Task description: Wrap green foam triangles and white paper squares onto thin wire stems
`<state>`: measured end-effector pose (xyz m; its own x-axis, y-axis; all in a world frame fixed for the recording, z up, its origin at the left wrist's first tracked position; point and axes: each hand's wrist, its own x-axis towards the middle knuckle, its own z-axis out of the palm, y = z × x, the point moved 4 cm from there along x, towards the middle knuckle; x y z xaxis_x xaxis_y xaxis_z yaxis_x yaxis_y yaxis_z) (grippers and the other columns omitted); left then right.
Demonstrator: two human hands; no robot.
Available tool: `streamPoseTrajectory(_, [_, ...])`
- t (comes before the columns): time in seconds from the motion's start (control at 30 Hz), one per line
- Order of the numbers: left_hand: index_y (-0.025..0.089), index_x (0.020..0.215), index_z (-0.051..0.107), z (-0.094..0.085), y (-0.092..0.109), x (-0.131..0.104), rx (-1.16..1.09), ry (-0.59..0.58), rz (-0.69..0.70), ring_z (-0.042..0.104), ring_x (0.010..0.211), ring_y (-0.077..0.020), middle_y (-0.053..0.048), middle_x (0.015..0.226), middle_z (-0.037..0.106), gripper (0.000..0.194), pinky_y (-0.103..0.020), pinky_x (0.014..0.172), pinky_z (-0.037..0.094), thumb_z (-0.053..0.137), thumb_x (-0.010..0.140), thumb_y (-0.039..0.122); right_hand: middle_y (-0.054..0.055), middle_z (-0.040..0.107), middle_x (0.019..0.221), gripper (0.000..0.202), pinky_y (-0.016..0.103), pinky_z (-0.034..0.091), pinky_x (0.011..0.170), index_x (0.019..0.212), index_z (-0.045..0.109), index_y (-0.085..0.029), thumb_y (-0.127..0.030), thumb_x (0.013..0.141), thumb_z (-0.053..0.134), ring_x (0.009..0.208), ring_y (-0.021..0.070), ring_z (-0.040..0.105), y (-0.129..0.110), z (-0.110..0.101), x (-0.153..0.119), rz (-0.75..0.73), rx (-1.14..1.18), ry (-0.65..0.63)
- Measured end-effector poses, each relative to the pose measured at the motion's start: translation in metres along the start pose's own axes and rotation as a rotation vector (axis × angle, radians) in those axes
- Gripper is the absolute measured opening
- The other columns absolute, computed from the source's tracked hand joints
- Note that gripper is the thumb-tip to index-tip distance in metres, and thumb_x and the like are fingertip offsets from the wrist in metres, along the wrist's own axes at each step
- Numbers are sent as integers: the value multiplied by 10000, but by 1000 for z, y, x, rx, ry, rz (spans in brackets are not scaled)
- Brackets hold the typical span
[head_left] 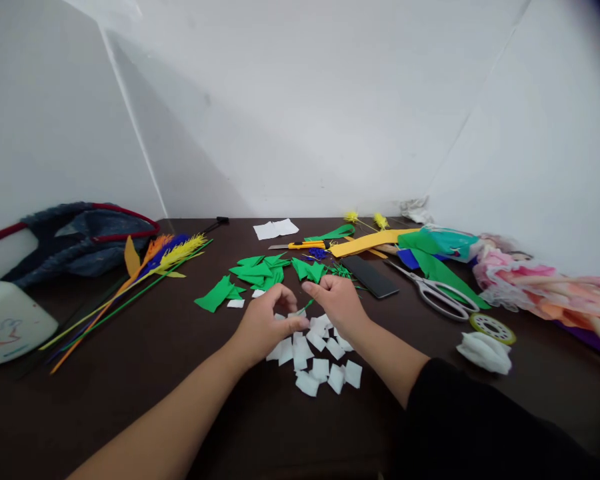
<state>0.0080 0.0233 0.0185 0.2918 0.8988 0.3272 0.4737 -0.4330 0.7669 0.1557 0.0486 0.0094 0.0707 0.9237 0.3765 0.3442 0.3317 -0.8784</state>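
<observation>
My left hand (pixel 270 321) is curled, thumb stretched towards the fingertips, at the lower end of a thin green stem (pixel 307 307). The stem's upper part runs up to my right hand (pixel 337 301), whose thumb and fingers are closed on it. Some of the stem is hidden by the fingers. Small white paper squares (pixel 321 369) lie scattered on the table below and between my hands. Just beyond my fingers are cut green paper pieces (pixel 260 272) and a smaller green paper pile (pixel 309 270).
On the dark table (pixel 145 400), a yellow utility knife (pixel 300 245), black phone (pixel 370 276), scissors (pixel 440 293), tape roll (pixel 493 328) and doll (pixel 530 280) lie beyond and right. Left are coloured dried stems (pixel 145 287), a white jug (pixel 13 323) and a dark bag (pixel 80 233).
</observation>
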Motion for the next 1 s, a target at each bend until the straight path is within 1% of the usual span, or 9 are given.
streamPoseTrajectory(0.07, [185,782,567,1,2,0,-49,-1,-25,548,747,-167,-11,786,623,224,-273,685,402,653,625,320,-73,247,435,472,228,202,426,444,261,-199,-445,648,608,444,76,246,-1,3,-1,2,-4,-18])
streamPoseTrajectory(0.17, [176,665,588,4,0,0,-24,4,-95,535,648,-148,8,659,609,85,-260,619,392,608,662,259,-71,263,437,462,228,208,434,437,287,-192,-443,649,612,447,74,256,-3,8,-4,10,19,-58])
streamPoseTrajectory(0.23, [170,601,569,4,-3,0,-54,15,-122,519,605,-136,18,593,582,106,-251,591,380,571,686,234,-68,283,444,432,228,218,439,451,344,-183,-460,679,585,448,75,269,-3,11,-5,32,109,-98])
streamPoseTrajectory(0.33, [166,599,555,2,-6,0,-163,25,-150,510,587,-126,24,569,563,124,-245,589,379,538,709,221,-51,397,505,317,225,272,460,637,554,-169,-462,748,513,469,82,340,-2,15,-6,81,385,-211])
streamPoseTrajectory(0.4, [163,586,538,1,-7,-1,-223,30,-179,499,572,-118,24,556,554,140,-243,590,380,528,715,217,-32,484,591,241,225,315,493,813,617,-184,-402,746,542,508,84,394,-1,19,-6,99,529,-317])
streamPoseTrajectory(0.47, [161,576,518,1,-7,-1,-284,24,-215,491,558,-111,25,544,550,150,-240,587,381,524,717,212,-11,542,672,167,231,352,546,806,638,-187,-315,704,605,566,88,441,-1,21,-6,77,556,-378])
streamPoseTrajectory(0.57, [160,578,500,4,-6,-3,-381,-10,-260,487,538,-101,26,533,553,157,-234,577,381,526,721,221,-4,561,664,87,245,372,600,651,608,-171,-252,681,621,614,102,472,-2,20,-5,29,470,-355])
streamPoseTrajectory(0.77, [163,572,470,10,-8,-5,-455,-80,-288,433,467,-85,44,463,516,195,-217,522,347,535,723,269,-39,450,525,215,237,318,529,536,471,-177,-264,705,571,531,102,399,-14,12,-2,-101,35,-260])
streamPoseTrajectory(1.0, [168,610,492,12,-13,-5,-251,-137,-225,453,478,-101,46,486,508,141,-219,503,337,534,704,265,-47,377,480,331,227,272,496,468,378,-180,-319,700,569,506,98,358,-18,4,3,-204,-166,-131])
